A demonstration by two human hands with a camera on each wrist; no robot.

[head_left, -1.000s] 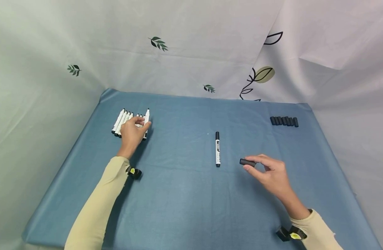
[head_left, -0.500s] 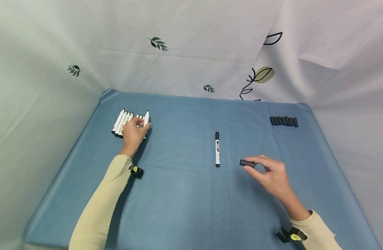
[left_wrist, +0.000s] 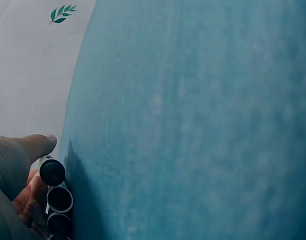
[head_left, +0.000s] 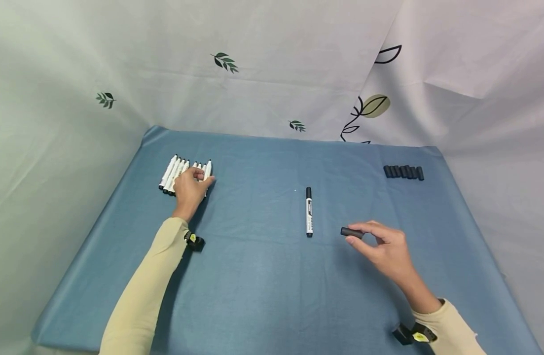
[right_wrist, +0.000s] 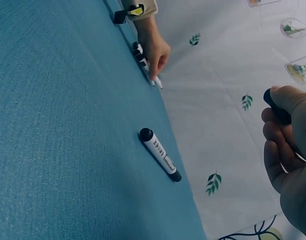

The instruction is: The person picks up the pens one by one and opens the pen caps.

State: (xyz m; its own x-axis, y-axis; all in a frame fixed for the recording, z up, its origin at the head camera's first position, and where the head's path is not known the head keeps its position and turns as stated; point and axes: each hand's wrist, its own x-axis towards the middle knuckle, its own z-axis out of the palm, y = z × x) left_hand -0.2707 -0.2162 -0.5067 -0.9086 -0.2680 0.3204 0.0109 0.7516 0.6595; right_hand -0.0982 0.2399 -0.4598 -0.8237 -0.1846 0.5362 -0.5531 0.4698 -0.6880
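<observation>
At the far left in the head view, my left hand [head_left: 189, 192] pinches an uncapped white marker [head_left: 208, 170] between thumb and fingers. It lies at the right end of a row of uncapped white markers [head_left: 168, 173], partly covered by the hand. The left wrist view shows the held marker's dark end [left_wrist: 52, 172] below the thumb, against other marker ends [left_wrist: 60, 199]. My right hand [head_left: 384, 246] holds a black marker cap [head_left: 351, 232] between thumb and fingers, above the cloth. To its left lies a capped marker [head_left: 309, 212].
A row of several black caps [head_left: 403, 172] lies at the back right of the blue cloth-covered table [head_left: 254, 286]. White patterned sheeting [head_left: 263, 88] rises behind the table and along its sides.
The left hand's marker has come down slightly and toward the near side, its tip now about level with the row. The right hand and its cap have barely moved.
</observation>
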